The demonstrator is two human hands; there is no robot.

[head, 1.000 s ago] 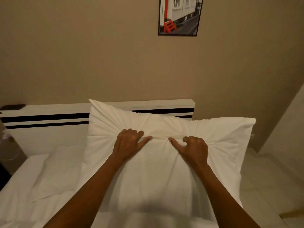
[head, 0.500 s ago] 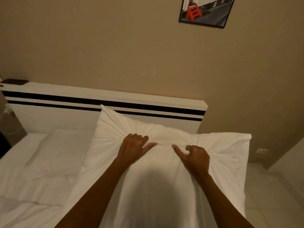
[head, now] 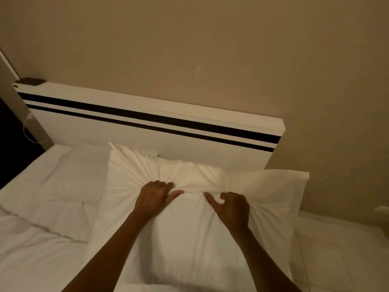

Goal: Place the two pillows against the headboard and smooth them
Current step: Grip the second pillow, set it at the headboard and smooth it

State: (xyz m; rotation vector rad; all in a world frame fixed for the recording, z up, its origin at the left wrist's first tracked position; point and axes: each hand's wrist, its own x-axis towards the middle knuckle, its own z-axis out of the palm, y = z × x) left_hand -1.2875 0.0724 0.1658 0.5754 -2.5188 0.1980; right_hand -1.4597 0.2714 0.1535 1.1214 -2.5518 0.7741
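Both hands are bunched into the cover of the big white fabric pillow (head: 189, 239), side by side with a small gap between them, near its upper middle. Left hand (head: 154, 198) has its fingers curled down into a fold, thumb stretched out toward the other hand; right hand (head: 230, 207) mirrors it, thumb pointing left, knuckles up, fingers closed over a pinch of cloth. Creases fan out from each grip. Both bare forearms reach forward from the bottom of the view, converging slightly as they go.

That pillow lies tilted over the right side of the bed, its top edge just short of the white headboard with two black stripes (head: 147, 127), and its right corner sticks out past the headboard's end. A second flat white pillow (head: 80, 169) lies on the white sheet (head: 31, 260) to the left, up near the headboard and partly tucked under the first one's left corner. On the headboard's far left end sits a small dark object (head: 31, 81).
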